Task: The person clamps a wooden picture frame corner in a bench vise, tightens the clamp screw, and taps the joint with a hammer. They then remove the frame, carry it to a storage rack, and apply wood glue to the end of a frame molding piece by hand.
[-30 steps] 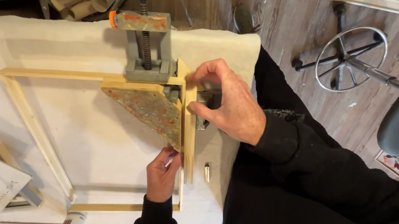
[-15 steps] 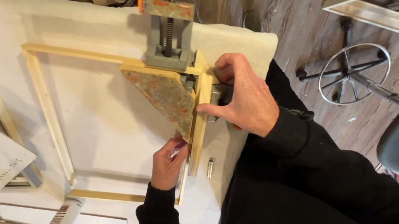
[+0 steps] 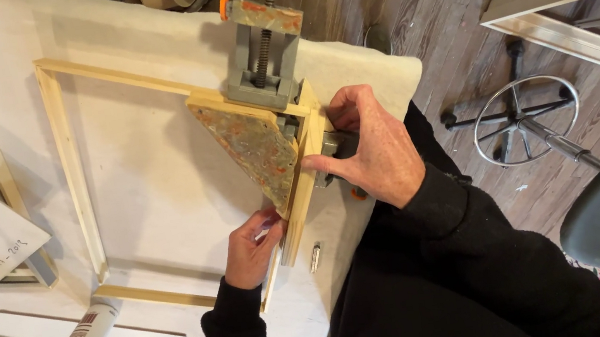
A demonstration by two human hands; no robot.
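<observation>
The pale wooden rectangular frame (image 3: 72, 157) lies flat on the white cloth-covered surface (image 3: 161, 180), its near corner held in a grey corner clamp with a paint-stained triangular plate (image 3: 254, 147). The right hand (image 3: 371, 147) is nearer — its fingers (image 3: 323, 164) pinch the short upright rail, which runs toward the person. The left hand (image 3: 248, 248), fingers curled, grips that rail's lower end; no container holds anything here.

white padded table (image 3: 161, 180) | wooden frame (image 3: 69, 169) | corner clamp (image 3: 261, 56) | small metal pin (image 3: 315, 257)

Frame (image 3: 72, 157): pale bare wood strips, rectangular, flat on a white-covered table. Near-right corner seated in clamp.
Clamp (image 3: 262, 64): grey metal corner vise, orange-tipped screw, paint-mottled triangular plate lying inside the frame corner; gripped the two meeting strips.
</observation>
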